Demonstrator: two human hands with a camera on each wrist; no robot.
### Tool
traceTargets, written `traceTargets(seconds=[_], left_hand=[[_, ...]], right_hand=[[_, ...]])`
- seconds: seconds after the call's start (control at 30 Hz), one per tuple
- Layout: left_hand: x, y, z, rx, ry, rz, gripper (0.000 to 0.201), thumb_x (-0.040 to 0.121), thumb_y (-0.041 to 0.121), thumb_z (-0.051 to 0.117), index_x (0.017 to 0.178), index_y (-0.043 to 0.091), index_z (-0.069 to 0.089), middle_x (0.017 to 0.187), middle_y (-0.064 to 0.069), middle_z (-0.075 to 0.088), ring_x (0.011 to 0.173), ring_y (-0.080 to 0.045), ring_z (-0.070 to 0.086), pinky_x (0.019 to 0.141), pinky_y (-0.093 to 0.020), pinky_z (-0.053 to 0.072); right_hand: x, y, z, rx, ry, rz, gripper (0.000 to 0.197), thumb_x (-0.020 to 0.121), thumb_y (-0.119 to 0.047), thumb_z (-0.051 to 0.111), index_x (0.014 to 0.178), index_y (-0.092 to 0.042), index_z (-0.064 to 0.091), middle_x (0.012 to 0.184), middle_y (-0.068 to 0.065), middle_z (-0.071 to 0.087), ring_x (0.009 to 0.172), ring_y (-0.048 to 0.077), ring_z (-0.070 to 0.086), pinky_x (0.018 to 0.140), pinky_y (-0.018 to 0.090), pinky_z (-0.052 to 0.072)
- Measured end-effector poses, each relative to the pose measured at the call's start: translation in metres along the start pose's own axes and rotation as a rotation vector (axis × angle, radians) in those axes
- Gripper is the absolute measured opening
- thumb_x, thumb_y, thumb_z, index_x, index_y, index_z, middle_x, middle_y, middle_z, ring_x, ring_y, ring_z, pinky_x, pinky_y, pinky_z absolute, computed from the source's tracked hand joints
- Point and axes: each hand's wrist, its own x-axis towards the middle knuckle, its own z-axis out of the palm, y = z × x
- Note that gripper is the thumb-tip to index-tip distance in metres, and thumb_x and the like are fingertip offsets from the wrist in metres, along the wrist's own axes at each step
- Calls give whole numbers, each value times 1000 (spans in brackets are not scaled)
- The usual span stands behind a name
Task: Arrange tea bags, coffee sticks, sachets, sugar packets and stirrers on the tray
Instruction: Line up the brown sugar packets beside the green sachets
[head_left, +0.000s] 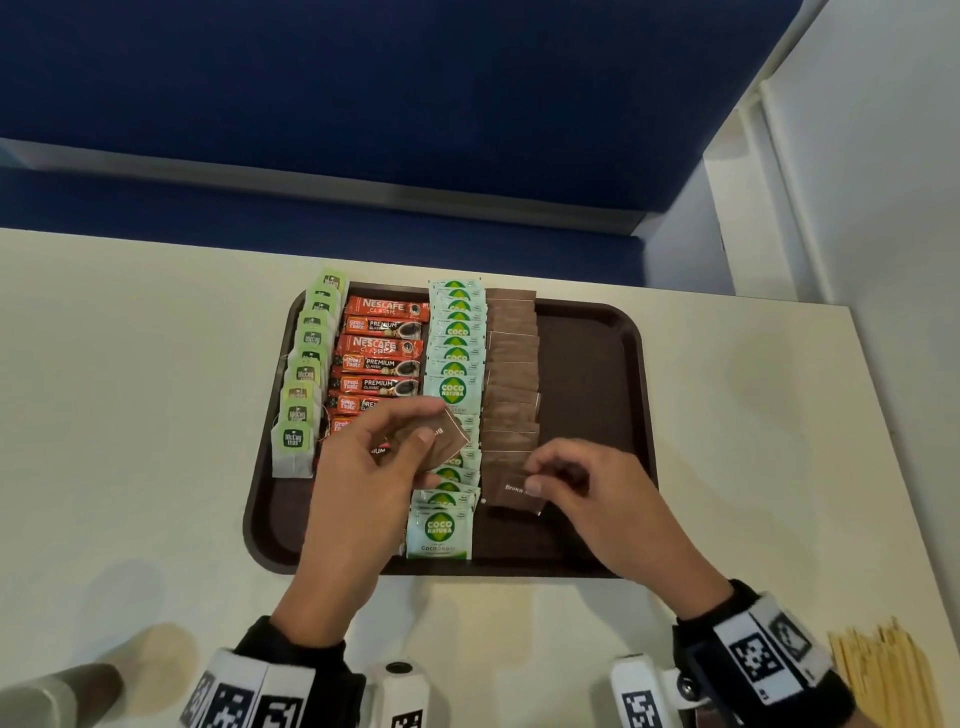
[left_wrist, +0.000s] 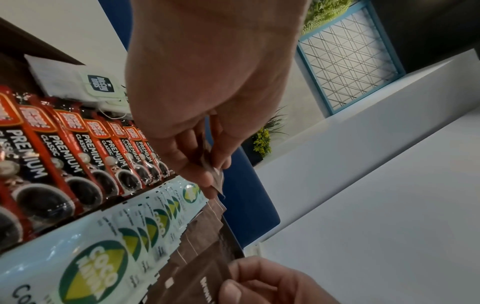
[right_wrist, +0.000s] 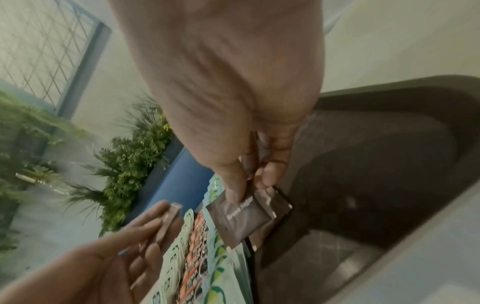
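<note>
Sugar packets (head_left: 511, 364) are seen laid in an overlapping brown row on the tray (head_left: 631, 364), beside sachets (head_left: 453, 358), coffee sticks (head_left: 382, 364) and tea bags (head_left: 306, 374). The nearest packet (head_left: 511, 488) is pinched by the right hand (head_left: 597, 499); spare packets (head_left: 449, 441) are gripped in the left hand (head_left: 369, 467). Stirrers (head_left: 878, 670) lie on the tabletop (head_left: 130, 415).

Dark brown tray (head_left: 597, 364) on a cream worktop (head_left: 130, 389). Green-tagged tea bags (head_left: 298, 410), red-and-black coffee sticks (head_left: 382, 364), pale mint sachets (head_left: 454, 358) with green-yellow logos, plain brown sugar packets (head_left: 511, 364), black-and-white checked wristbands (head_left: 763, 654).
</note>
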Motion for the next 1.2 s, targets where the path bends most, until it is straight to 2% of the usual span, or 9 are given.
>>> traceTargets(seconds=[0.13,0.23,0.5,0.63,0.9,0.97,1.03,1.1,1.2], left_hand=[[-1,-2,-4,-23,12,11,32,102,-1,67,114,26,79,114,10,81,107,-14,78,75,-35,67],[-2,-4,-6,-23,1,14,32,101,-2,68,111,26,80,113,7,81,105,-16,79,71,-30,66],[-8,-4,-7,-62,27,-4,29,101,-3,68,118,19,76,108,7,82,98,-17,81,67,-28,67],[-7,-5,-7,-96,43,-27,29,101,-2,68,123,16,72,105,4,84,95,-18,82,67,-28,67],[-6,-8,-5,-141,65,-26,28,99,-3,71,121,13,74,107,-2,83,100,-22,81,69,-31,68],[-7,-8,-2,-156,71,-25,28,98,-2,72,121,14,74,110,-4,82,100,-23,82,68,-31,68],[-9,-7,6,-139,77,-12,28,98,-1,73,120,16,74,109,-4,82,96,-23,82,65,-30,67],[-13,-6,16,-113,82,8,27,98,0,74,118,18,74,107,-1,82,91,-20,82,64,-31,67],[-19,-4,33,-132,63,19,29,98,0,74,119,19,74,108,0,82,95,-18,82,75,-32,68]], right_hand=[[8,8,17,-93,38,-41,8,96,-20,79,95,-28,77,95,-14,63,92,0,61,76,11,45],[11,13,24,-155,76,-36,8,97,-21,77,96,-27,74,98,-15,57,89,3,62,76,12,44],[12,17,31,-223,112,-77,9,101,-20,73,108,-24,70,106,-13,53,94,5,60,83,13,46],[13,19,34,-248,129,-89,9,101,-22,72,110,-23,70,109,-14,50,92,4,58,79,5,42],[8,18,33,-268,190,-115,25,100,-30,73,124,-28,66,122,-15,44,96,3,57,84,14,52],[3,11,31,-183,264,-128,22,99,-31,75,120,-29,67,119,-16,47,97,4,59,80,15,53],[-4,-1,30,35,286,-103,16,97,-29,79,110,-27,69,109,-13,58,92,8,63,76,17,53],[-10,-16,30,316,181,-34,15,94,-28,82,104,-24,72,97,-7,71,88,12,68,76,22,57],[-17,-34,34,578,35,53,20,93,-25,82,109,-17,72,101,-2,79,95,16,77,82,27,62]])
